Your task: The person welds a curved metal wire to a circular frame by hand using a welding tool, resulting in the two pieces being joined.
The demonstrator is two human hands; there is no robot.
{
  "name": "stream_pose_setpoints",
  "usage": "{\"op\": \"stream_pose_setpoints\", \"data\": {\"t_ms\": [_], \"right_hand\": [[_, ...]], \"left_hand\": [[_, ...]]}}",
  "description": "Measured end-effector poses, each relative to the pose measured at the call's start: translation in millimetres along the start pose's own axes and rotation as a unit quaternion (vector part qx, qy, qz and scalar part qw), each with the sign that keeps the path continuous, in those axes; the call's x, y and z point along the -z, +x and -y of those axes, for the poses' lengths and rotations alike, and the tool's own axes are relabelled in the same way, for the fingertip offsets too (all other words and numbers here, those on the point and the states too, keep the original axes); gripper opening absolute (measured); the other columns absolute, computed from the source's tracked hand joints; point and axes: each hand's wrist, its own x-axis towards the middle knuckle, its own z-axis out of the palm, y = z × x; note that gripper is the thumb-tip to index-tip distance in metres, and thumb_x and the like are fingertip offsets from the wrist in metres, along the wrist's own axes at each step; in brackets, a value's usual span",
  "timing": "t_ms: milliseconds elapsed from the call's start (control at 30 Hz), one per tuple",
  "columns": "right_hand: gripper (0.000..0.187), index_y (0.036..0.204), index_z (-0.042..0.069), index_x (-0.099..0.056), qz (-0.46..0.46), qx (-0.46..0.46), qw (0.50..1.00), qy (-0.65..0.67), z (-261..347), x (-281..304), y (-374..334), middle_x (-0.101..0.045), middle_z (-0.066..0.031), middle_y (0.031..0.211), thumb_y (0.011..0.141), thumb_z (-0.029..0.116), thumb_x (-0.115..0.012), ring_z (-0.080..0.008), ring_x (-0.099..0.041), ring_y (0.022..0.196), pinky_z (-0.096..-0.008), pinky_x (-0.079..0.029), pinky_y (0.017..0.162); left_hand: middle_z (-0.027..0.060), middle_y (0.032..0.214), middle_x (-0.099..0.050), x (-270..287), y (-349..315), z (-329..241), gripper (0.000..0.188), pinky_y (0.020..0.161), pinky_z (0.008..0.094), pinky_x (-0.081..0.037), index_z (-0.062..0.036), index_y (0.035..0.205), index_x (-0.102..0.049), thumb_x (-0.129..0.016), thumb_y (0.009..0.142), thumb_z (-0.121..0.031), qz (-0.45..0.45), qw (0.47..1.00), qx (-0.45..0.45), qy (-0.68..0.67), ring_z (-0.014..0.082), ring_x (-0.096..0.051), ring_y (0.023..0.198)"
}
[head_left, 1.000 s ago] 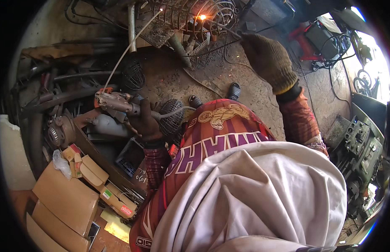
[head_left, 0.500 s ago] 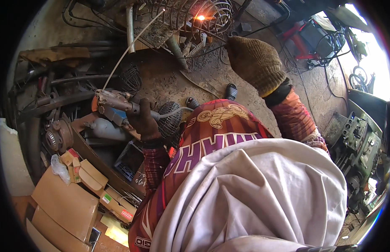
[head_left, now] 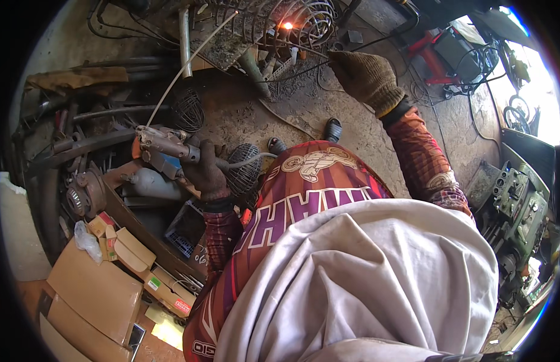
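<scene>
My left hand (head_left: 209, 174), in a dark glove, is closed around a welding electrode holder (head_left: 165, 143) at the left. A long, pale welding electrode (head_left: 192, 65) is clamped in it and slants up toward a round cage of bent metal rods (head_left: 316, 35). Part of the cage glows bright orange. My right hand (head_left: 367, 77), in a brown knitted glove, is closed at the cage's right side. A thin metal rod (head_left: 310, 50) runs from its fingertips to the cage; their exact grip is hidden.
A metal plate (head_left: 223, 51) lies beside the cage. Smaller wire cages (head_left: 244, 166) stand near my left hand. Cardboard boxes (head_left: 96, 289) fill the lower left. A red-framed machine (head_left: 452, 54) with loose cables stands at the upper right, a green machine (head_left: 521, 211) at the right.
My right hand has shifted slightly away from me, and more of its forearm shows. My left hand and the electrode have barely moved. The orange glow looks a little smaller.
</scene>
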Motion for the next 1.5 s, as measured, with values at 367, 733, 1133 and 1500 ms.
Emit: {"op": "stream_pose_setpoints", "data": {"t_ms": [367,733,1133,1500], "right_hand": [[0.028,0.116,0.012,-0.072,-0.027,-0.016,0.999,0.019,23,5,-8,-0.073,-0.0145,0.094,0.094,0.028,-0.065,-0.0346,-0.071,0.086,-0.0423,-0.058,0.071],[0.028,0.115,0.011,-0.071,-0.068,-0.051,0.996,-0.005,12,48,-28,-0.073,-0.0148,0.096,0.097,0.030,-0.064,-0.0354,-0.071,0.089,-0.0423,-0.057,0.074],[0.027,0.113,0.011,-0.073,-0.034,-0.073,0.995,0.065,-30,54,-37,-0.073,-0.0157,0.099,0.095,0.030,-0.065,-0.0353,-0.071,0.091,-0.0420,-0.058,0.076],[0.028,0.113,0.008,-0.072,0.041,-0.099,0.975,0.196,-68,28,-78,-0.073,-0.0182,0.097,0.095,0.028,-0.065,-0.0379,-0.070,0.093,-0.0442,-0.056,0.078]], "left_hand": [[0.0059,0.082,-0.058,2,3,6,0.022,0.063,0.0312,-0.052,-0.0003,0.102,-0.056,-0.067,0.083,-0.001,0.002,1.000,-0.025,0.015,0.0147,-0.058,0.069],[0.0090,0.097,-0.057,-10,-9,5,0.048,0.068,0.0349,-0.056,-0.0057,0.134,-0.042,-0.062,0.090,-0.001,0.021,0.999,-0.012,-0.034,0.0178,-0.062,0.082],[0.0141,0.114,-0.063,-77,-27,7,0.037,0.090,0.0424,-0.059,-0.0040,0.125,-0.051,-0.061,0.090,0.003,0.060,0.976,0.040,-0.203,0.0265,-0.067,0.099],[0.0146,0.112,-0.065,-106,-43,4,0.038,0.088,0.0424,-0.059,-0.0052,0.127,-0.054,-0.064,0.091,-0.003,-0.023,0.983,0.054,-0.173,0.0262,-0.068,0.094]]}}
